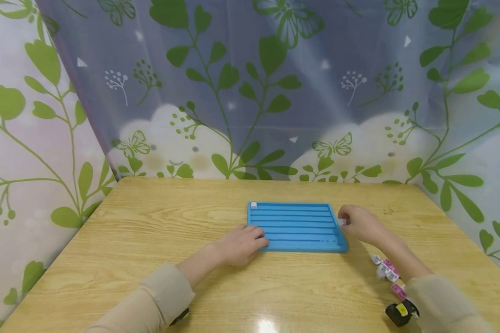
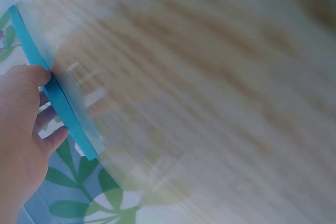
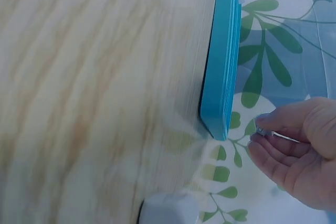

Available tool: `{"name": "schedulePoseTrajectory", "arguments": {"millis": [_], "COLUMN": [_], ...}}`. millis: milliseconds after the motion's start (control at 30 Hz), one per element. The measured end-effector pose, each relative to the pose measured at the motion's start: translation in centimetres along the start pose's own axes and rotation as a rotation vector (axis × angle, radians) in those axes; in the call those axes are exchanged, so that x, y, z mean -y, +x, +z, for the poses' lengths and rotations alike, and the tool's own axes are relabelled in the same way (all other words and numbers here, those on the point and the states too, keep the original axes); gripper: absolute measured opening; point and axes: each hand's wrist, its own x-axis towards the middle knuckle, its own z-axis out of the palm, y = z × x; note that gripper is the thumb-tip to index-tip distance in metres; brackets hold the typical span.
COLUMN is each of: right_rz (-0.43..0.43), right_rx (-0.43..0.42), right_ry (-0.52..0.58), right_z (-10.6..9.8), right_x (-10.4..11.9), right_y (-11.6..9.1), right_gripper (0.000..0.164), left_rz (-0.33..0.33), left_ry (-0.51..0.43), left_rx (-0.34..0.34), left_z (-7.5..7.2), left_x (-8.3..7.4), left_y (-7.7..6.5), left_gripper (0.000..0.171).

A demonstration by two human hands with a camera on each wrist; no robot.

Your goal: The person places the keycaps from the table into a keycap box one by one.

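A blue tray (image 1: 293, 224) with long ridged rows lies on the table. One white keycap (image 1: 253, 205) sits in its far left corner. My left hand (image 1: 242, 245) holds the tray's near left corner, thumb at the near edge and fingers over the side. In the left wrist view, that hand (image 2: 26, 114) is at the blue rim. Just past the tray's right edge, my right hand (image 1: 362, 224) pinches a small white keycap (image 1: 343, 222) between thumb and fingers. The right wrist view shows this keycap (image 3: 261, 130) at the fingertips, mostly covered.
Several white and pink keycaps (image 1: 386, 269) lie loosely on the table beside the right forearm. Nearer me, a black object with a yellow label (image 1: 400, 312) is partly behind the right sleeve. A leaf-patterned cloth (image 1: 241, 92) hangs behind the wooden table (image 1: 171, 203).
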Motion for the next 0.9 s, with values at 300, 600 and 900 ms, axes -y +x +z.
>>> {"name": "schedulePoseTrajectory", "arguments": {"millis": [300,600,900], "right_rz": [-0.075,-0.059,-0.089], "right_rx": [-0.035,-0.05,-0.028], "right_ry": [0.01,0.042,0.035], "right_z": [0.8,1.6,2.1], "right_x": [0.9,1.5,1.9], "right_y": [1.3,2.2,3.5], "right_gripper": [0.02,0.017,0.019], "left_rz": [0.007,0.01,0.009], "left_ry": [0.011,0.032,0.032], "left_rx": [-0.004,-0.002,-0.004], "left_z": [-0.1,-0.1,-0.1], "left_x": [0.1,0.0,0.1], "left_y": [-0.1,0.0,0.0], "left_gripper": [0.024,0.025,0.025]}}
